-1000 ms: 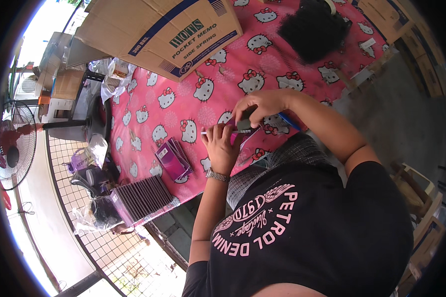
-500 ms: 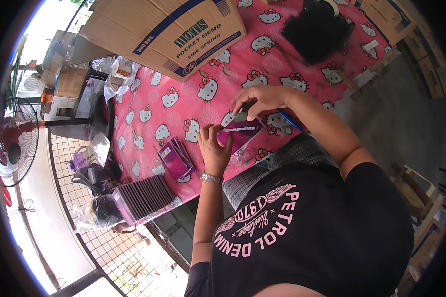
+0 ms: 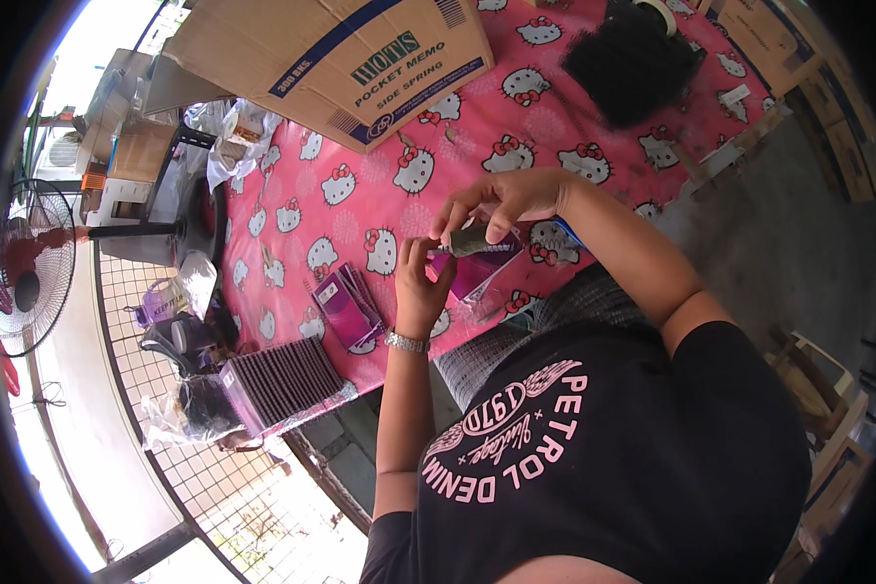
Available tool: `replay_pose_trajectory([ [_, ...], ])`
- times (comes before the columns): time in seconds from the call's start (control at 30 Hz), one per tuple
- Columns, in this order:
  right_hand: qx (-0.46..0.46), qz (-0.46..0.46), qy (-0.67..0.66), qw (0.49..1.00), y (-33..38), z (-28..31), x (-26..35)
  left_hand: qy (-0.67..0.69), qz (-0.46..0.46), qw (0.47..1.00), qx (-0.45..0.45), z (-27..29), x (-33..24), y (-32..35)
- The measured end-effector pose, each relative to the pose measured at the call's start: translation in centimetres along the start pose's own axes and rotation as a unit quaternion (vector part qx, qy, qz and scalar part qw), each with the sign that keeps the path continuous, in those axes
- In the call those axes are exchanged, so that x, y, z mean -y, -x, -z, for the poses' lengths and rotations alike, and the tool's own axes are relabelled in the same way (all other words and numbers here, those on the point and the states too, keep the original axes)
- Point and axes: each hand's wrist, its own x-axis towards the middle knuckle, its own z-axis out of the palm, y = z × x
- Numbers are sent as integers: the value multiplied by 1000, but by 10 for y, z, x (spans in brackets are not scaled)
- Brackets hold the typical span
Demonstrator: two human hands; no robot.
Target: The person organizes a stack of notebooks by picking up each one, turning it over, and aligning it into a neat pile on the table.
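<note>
A purple spiral notebook (image 3: 475,278) is on the pink table cover in front of me, partly covered by my fingers. My left hand (image 3: 422,288), with a metal-band watch at the wrist, pinches its left end between thumb and fingers. From above, my right hand (image 3: 508,206) grips a small dark grey-green tool (image 3: 469,240) whose exact kind I cannot make out. The tool's left end is close to my left fingertips, at the notebook's bound edge. Left of my left hand lies a small stack of purple notebooks (image 3: 346,308).
A long row of stacked notebooks (image 3: 287,384) stands at the table's front left edge. Beyond my hands is a big cardboard box (image 3: 360,68). A pile of black bristly strands (image 3: 633,63) lies far right. A blue pen-like object (image 3: 566,232) sits beside my right forearm.
My right hand has moved left and slightly down with the grey-green tool, from the middle of the bound edge to its left end. My left hand still pinches the notebook.
</note>
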Motion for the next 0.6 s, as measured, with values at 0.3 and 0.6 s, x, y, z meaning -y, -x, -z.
replay_pose_trajectory([
  [0.3,-93,-91,241,962,-2,10,-2,14,-2,1000,4,2,-1,-3],
  [0.6,-512,82,650,555,65,28,-45,112,129,982,-76,1,0,3],
])
